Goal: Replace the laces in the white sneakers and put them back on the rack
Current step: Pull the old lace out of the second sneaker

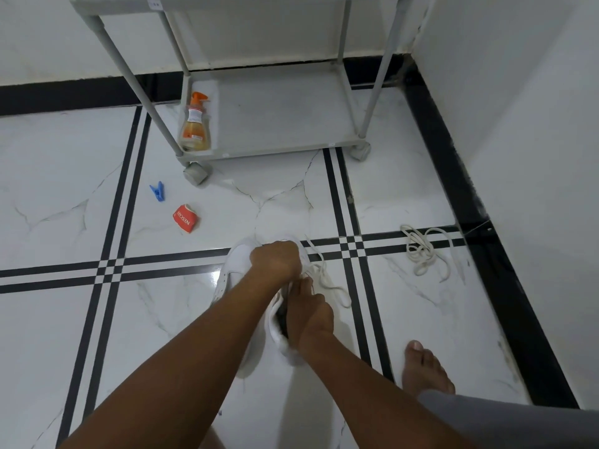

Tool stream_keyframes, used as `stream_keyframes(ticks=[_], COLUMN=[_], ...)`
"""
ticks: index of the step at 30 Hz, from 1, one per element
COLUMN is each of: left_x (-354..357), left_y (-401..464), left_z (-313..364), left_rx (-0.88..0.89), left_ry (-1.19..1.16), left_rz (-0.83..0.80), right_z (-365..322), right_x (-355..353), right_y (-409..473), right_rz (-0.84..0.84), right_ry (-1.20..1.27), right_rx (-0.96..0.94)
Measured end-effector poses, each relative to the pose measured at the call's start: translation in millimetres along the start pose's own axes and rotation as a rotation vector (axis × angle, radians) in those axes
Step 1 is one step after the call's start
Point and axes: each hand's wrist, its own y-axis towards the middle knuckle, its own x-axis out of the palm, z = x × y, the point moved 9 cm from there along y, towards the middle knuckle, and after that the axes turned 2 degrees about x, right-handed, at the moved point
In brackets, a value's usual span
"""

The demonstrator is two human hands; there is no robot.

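Both hands work at one white sneaker [233, 270] on the tiled floor [64, 196]. The left hand [275, 262] is curled over the front of the shoe's upper, fingers bent down around the lace area, and the right hand [309, 314] is closed at the shoe's opening, its fingers pinching near the tongue (whether they hold the lace itself or only the shoe's edge cannot be told). A white lace [327, 283] trails from under the left hand and loops onto the floor just to the right of the sneaker. Well apart from it, further right near the black skirting, a second loose lace [421, 251] lies in a tangled heap. A bare foot [424, 367] rests on the floor at lower right.

Beyond the shoe stands a grey wheeled rack [275, 150], its bottom shelf carrying an orange-capped bottle [195, 124] at the left end. On the floor to the left of the rack lie a blue clothes peg [158, 191] and a crumpled red packet [185, 219].
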Motion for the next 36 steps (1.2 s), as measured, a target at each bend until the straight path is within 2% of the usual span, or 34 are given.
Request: stream_keyframes(ticks=[2, 5, 8, 10, 13, 15, 17, 18, 19, 22, 24, 29, 31, 33, 34, 36], left_x=[5, 17, 25, 29, 29, 24, 22, 24, 26, 27, 8, -49, -40, -24, -18, -14], left_y=[-5, -17, -29, -27, -19, -17, -21, -22, -19, -7, -3, -24, -29, -27, -25, -18], left_z=[-11, -7, 8, 12, 2, 2, 12, 15, 14, -6, -15, -25, -30, -39, -42, -47], left_rx=[-0.016, 0.112, 0.267, 0.300, 0.247, 0.222, 0.227, 0.211, 0.187, 0.022, 0.004, 0.063, 0.084, 0.077, 0.062, 0.049], left_ry=[0.076, 0.086, 0.024, 0.009, -0.093, 0.002, 0.172, 0.184, 0.130, -0.361, -0.604, -0.648, -0.814, -1.024, -1.029, -0.781], left_rz=[0.083, 0.269, 0.428, 0.441, 0.343, 0.335, 0.343, 0.313, 0.274, 0.106, 0.092, 0.356, 0.370, 0.327, 0.299, 0.279], right_z=[6, 17, 13, 13, 14, 13, 7, 3, 0, -4, -3, 19, 27, 30, 31, 32], right_x=[5, 2, 0, -5, -2, -2, -2, -2, -2, 7, 9, 12, 14, 14, 14, 16], right_y=[0, -3, -5, -8, -5, -4, -4, -5, -5, -1, 0, 4, 5, 4, 2, 1], right_rz=[-0.045, -0.025, -0.035, -0.032, -0.015, -0.016, -0.004, -0.002, 0.003, -0.026, -0.052, -0.086, -0.063, -0.038, -0.038, -0.035], right_ry=[0.088, 0.229, 0.226, 0.216, 0.214, 0.201, 0.123, 0.067, 0.016, -0.082, -0.081, 0.239, 0.358, 0.358, 0.361, 0.409], right_rx=[0.080, 0.212, 0.172, 0.153, 0.181, 0.170, 0.092, 0.045, 0.012, -0.012, 0.016, 0.264, 0.345, 0.350, 0.358, 0.376])
